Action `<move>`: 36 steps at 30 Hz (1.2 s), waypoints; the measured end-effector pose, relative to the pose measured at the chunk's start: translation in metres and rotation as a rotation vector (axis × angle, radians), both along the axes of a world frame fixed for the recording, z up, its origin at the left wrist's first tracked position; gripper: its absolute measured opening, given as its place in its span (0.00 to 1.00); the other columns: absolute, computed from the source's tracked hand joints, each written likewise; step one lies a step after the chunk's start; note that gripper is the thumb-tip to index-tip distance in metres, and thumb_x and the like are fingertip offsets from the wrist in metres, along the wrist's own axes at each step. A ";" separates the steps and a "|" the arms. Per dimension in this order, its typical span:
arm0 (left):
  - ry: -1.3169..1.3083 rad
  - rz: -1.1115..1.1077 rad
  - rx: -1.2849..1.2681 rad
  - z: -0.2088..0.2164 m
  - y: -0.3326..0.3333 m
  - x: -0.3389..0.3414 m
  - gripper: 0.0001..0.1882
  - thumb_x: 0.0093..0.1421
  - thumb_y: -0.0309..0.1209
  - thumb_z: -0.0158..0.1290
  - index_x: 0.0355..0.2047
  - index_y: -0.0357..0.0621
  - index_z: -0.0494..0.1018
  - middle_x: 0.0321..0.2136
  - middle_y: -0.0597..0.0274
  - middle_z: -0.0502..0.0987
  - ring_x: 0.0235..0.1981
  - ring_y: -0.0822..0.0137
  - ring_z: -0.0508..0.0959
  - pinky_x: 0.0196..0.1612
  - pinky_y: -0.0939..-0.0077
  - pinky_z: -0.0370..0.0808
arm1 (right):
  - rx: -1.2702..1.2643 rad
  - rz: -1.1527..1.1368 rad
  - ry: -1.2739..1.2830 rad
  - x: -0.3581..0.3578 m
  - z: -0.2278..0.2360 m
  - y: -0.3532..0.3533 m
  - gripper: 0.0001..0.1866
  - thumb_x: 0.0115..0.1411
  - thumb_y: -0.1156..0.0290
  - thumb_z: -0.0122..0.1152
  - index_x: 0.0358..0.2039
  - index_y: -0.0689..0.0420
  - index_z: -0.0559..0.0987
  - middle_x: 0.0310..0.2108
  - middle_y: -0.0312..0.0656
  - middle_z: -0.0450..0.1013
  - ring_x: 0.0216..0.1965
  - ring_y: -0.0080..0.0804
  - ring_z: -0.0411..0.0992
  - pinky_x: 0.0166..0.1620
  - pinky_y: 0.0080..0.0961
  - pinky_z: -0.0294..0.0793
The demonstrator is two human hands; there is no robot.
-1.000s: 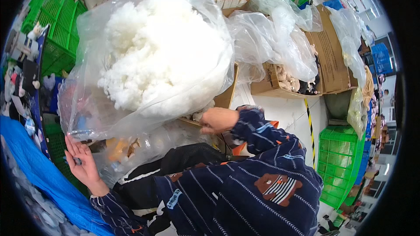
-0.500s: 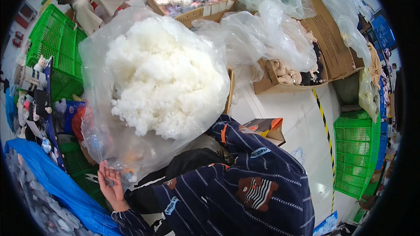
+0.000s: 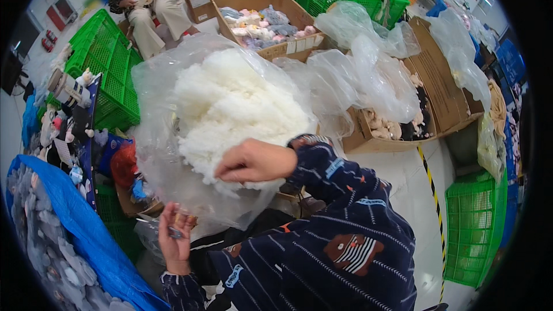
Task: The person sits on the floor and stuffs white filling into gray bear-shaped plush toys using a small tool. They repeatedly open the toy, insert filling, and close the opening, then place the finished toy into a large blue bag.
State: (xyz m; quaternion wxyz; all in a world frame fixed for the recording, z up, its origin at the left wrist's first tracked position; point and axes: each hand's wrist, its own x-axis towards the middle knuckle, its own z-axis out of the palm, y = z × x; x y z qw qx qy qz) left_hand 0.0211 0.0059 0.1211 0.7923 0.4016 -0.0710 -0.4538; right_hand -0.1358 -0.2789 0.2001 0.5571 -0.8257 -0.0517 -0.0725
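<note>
A big heap of white stuffing fibre (image 3: 230,98) sits in a clear plastic bag (image 3: 155,98) in front of me. My right hand (image 3: 256,161) is over the bag's near side, at the lower edge of the fibre. Its fingers are curled down and pressed together; whatever they might hold is hidden. Lower left, beside the bag's edge, my left hand (image 3: 174,242) is raised with bent fingers around small metal thread snips (image 3: 174,232), only partly visible. A small brownish patch shows by its fingertips, too unclear to name.
Behind the bag stands a cardboard box (image 3: 294,52) of plush toys, with another box (image 3: 368,144) at right. Green crates (image 3: 109,69) flank the area. Grey plush pieces (image 3: 46,242) lie by a blue sheet (image 3: 86,230). A seated person (image 3: 150,0) works at far left.
My right hand has come into view over the near side of the fibre. My left hand has shifted right and slightly down, its fingers more bent. The whole view has shifted.
</note>
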 end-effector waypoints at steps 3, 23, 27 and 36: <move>-0.031 -0.048 -0.014 0.017 -0.004 -0.030 0.22 0.65 0.41 0.39 0.53 0.40 0.64 0.48 0.58 0.69 0.48 0.58 0.71 0.51 0.63 0.67 | -0.374 -0.038 -0.038 0.068 -0.034 0.000 0.15 0.52 0.62 0.60 0.39 0.56 0.76 0.30 0.46 0.74 0.31 0.44 0.73 0.35 0.36 0.72; -0.332 -0.466 0.284 0.012 0.023 -0.050 0.22 0.65 0.37 0.38 0.51 0.31 0.64 0.50 0.52 0.70 0.50 0.63 0.71 0.51 0.74 0.66 | -1.019 0.507 0.747 0.043 -0.246 -0.005 0.27 0.46 0.52 0.62 0.46 0.47 0.73 0.43 0.48 0.70 0.45 0.49 0.67 0.44 0.43 0.69; -0.389 -0.193 0.352 0.027 0.045 -0.047 0.20 0.66 0.34 0.37 0.49 0.29 0.65 0.45 0.50 0.72 0.45 0.63 0.74 0.48 0.73 0.69 | -0.973 0.617 0.839 0.048 -0.182 0.003 0.25 0.47 0.51 0.61 0.45 0.49 0.75 0.40 0.50 0.73 0.43 0.50 0.70 0.42 0.42 0.70; -0.348 0.138 0.325 0.008 0.090 -0.046 0.20 0.65 0.37 0.39 0.46 0.29 0.65 0.38 0.46 0.74 0.37 0.62 0.75 0.44 0.71 0.71 | -1.231 -0.413 0.250 0.084 -0.221 -0.034 0.24 0.53 0.50 0.56 0.48 0.46 0.70 0.43 0.41 0.70 0.47 0.45 0.66 0.46 0.39 0.65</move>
